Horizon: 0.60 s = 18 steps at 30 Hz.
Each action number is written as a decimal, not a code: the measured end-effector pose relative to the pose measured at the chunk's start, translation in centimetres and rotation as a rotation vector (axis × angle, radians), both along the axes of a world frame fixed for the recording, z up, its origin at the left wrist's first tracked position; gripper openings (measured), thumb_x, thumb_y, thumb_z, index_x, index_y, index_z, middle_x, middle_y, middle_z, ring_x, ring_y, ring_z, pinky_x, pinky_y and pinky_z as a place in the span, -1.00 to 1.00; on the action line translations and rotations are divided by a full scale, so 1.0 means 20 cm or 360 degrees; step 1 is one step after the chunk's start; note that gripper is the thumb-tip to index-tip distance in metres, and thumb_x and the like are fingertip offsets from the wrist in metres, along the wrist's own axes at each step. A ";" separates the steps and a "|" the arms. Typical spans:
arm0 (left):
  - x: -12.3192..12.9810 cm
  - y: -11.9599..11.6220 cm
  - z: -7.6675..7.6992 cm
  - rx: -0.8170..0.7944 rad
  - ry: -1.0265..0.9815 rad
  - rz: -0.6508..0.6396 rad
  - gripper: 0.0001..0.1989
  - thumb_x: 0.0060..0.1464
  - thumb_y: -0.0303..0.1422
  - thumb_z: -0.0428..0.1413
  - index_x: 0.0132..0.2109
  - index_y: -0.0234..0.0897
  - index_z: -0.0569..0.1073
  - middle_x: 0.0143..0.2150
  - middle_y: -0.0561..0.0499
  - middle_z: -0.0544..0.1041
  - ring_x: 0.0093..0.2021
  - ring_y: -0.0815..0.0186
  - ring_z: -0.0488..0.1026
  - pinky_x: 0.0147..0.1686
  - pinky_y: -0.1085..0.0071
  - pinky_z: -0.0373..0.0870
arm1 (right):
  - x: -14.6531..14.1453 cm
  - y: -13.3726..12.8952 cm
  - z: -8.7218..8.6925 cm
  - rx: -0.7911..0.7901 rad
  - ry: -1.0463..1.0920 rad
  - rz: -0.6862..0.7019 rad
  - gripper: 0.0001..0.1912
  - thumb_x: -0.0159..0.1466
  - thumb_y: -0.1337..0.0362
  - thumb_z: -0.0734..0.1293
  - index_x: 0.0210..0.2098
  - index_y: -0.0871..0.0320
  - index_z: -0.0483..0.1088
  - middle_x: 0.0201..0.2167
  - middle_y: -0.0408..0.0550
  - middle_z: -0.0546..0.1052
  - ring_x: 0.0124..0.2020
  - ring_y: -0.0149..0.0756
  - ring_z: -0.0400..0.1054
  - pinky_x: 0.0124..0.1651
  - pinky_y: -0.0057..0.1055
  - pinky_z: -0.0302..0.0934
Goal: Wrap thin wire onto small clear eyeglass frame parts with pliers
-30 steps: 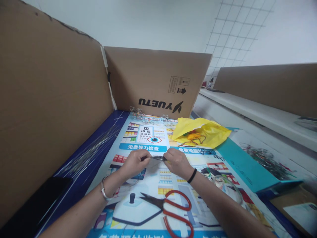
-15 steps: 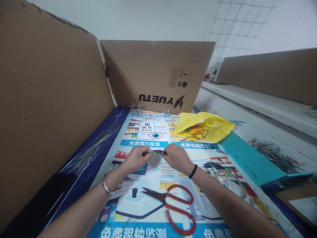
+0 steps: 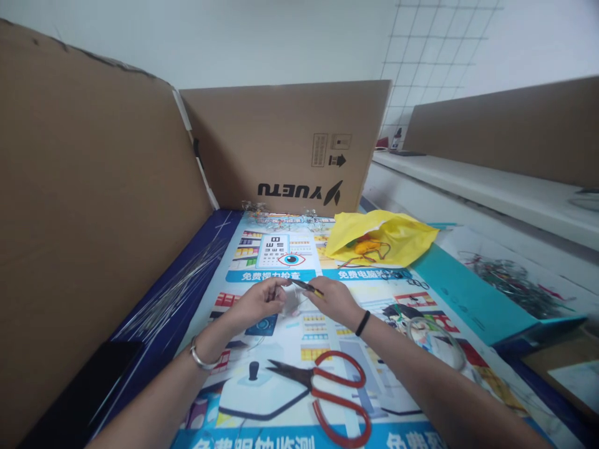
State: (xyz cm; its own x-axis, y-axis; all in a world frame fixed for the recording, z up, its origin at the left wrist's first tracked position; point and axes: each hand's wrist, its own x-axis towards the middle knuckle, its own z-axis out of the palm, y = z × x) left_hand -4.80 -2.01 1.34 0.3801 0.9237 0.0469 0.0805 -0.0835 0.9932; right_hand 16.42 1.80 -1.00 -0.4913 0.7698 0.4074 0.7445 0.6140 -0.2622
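Observation:
My right hand is closed around small pliers with dark jaws and a yellow handle. The jaws point left, toward the fingertips of my left hand. That hand has curled fingers and a faint thin wire at its fingertips; the wire is hard to make out. Nearer to me lies a pair of scissors with red loop handles, its dark blades slightly apart and pointing left.
A yellow pouch with orange cord stands ahead right. Thin metal wires lie along the left side. On the right, a teal box adjoins a tangle of wire pieces. Cardboard panels rise behind and left.
My left fingers have loosened from their tight pinch and spread a little. The pliers have tilted, their tip now higher than the handle. The view has shifted slightly.

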 end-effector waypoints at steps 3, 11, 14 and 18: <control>0.01 0.01 -0.03 0.0121 0.0075 0.0059 -0.63 -0.13 -0.49 0.09 -0.09 -0.30 0.29 -0.43 0.11 0.33 -0.47 0.49 0.26 -0.46 0.53 0.19 | 0.00 -0.01 0.00 -0.0013 0.0011 -0.0007 -0.81 0.22 0.14 0.22 -0.35 0.12 0.35 -0.44 -0.12 0.44 -0.41 -0.37 0.31 -0.42 -0.49 0.05; 0.03 0.02 -0.03 0.0141 0.0118 0.0159 -0.68 -0.13 -0.48 0.08 -0.14 -0.30 0.30 -0.48 0.13 0.31 -0.49 0.48 0.23 -0.46 0.51 0.19 | -0.01 -0.01 0.02 -0.0161 -0.0009 0.0001 -0.77 0.24 0.11 0.18 -0.34 0.13 0.35 -0.41 -0.12 0.43 -0.37 -0.38 0.30 -0.37 -0.50 0.04; 0.03 0.02 -0.03 0.0100 0.0068 0.0156 -0.67 -0.14 -0.49 0.09 -0.15 -0.29 0.30 -0.48 0.13 0.30 -0.50 0.48 0.23 -0.47 0.51 0.19 | -0.01 -0.01 0.02 -0.0195 0.0008 0.0011 -0.76 0.25 0.11 0.17 -0.33 0.12 0.35 -0.40 -0.12 0.43 -0.36 -0.37 0.29 -0.35 -0.49 0.05; 0.04 0.02 -0.03 0.0077 0.0035 0.0159 -0.67 -0.16 -0.49 0.10 -0.15 -0.30 0.31 -0.48 0.12 0.31 -0.50 0.48 0.23 -0.48 0.52 0.17 | -0.01 -0.01 0.01 -0.0179 0.0053 0.0024 -0.76 0.24 0.11 0.17 -0.34 0.12 0.35 -0.40 -0.11 0.43 -0.36 -0.36 0.29 -0.34 -0.49 0.06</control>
